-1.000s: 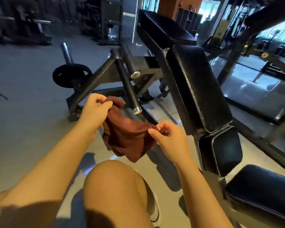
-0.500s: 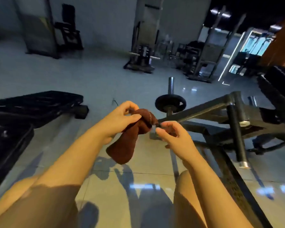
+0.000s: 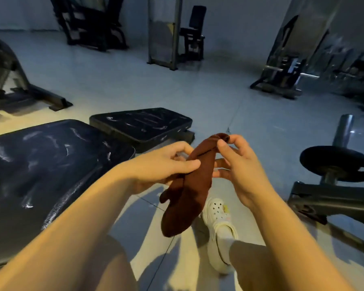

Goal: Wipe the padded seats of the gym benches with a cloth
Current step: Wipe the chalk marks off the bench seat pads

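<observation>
swinging away from the upright bench, the view is now filled by a flat padded seat [image 3: 51, 164] at lower left. the cloth [image 3: 189, 185], spread wide a second ago, is now gathered into a limp rust-brown roll, pinched at its top by the right hand [image 3: 237, 164] and gripped mid-length by the left hand [image 3: 162, 166] (thumb on top). glossy, creased black vinyl awaits; wiping is judged imminent.

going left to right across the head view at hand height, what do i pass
large padded seat → left hand → brown cloth → right hand → weight plate
</observation>
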A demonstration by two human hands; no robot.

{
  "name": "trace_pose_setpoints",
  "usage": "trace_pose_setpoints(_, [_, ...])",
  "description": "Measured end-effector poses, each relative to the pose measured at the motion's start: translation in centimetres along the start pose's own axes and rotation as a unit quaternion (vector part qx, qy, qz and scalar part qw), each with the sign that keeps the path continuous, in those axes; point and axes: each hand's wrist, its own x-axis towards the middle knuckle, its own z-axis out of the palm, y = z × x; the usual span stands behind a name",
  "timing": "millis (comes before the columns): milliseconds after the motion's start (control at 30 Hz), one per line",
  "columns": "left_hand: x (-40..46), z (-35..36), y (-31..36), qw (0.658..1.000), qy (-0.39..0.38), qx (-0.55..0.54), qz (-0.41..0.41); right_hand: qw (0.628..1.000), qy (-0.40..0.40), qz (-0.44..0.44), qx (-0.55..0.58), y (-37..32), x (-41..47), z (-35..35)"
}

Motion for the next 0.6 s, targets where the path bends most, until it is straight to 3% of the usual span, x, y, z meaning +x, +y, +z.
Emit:
trace_pose_setpoints(100, [1.1,-2.0,-1.2,0.997,-0.029,-0.059,-0.039,0.997,-0.054,0.026,0.039,0.6,2.9,1.0])
trace_pose_setpoints(300, [2.0,-5.0,-2.2,0.976,0.088,-0.2,0.001,0.98,-0.184,0.01,0.074,-0.8,7.2,2.1])
trace_pose_setpoints(367, [1.4,-5.7,-2.4,0.976,0.149,-0.158,0.002,0.972,-0.219,0.022,0.085,-0.7,8.5,2.7])
trace_pose_setpoints(467, [-0.5,-6.9,-3.0,0.958,0.286,0.025,0.014,0.945,-0.317,0.068,0.046,0.2,10.2,4.2])
trace_pose_setpoints(600, [-3.1,-7.4,-3.8,0.902,0.403,0.151,0.023,0.878,-0.449,0.042,-0.159,1.5,11.9,4.9])
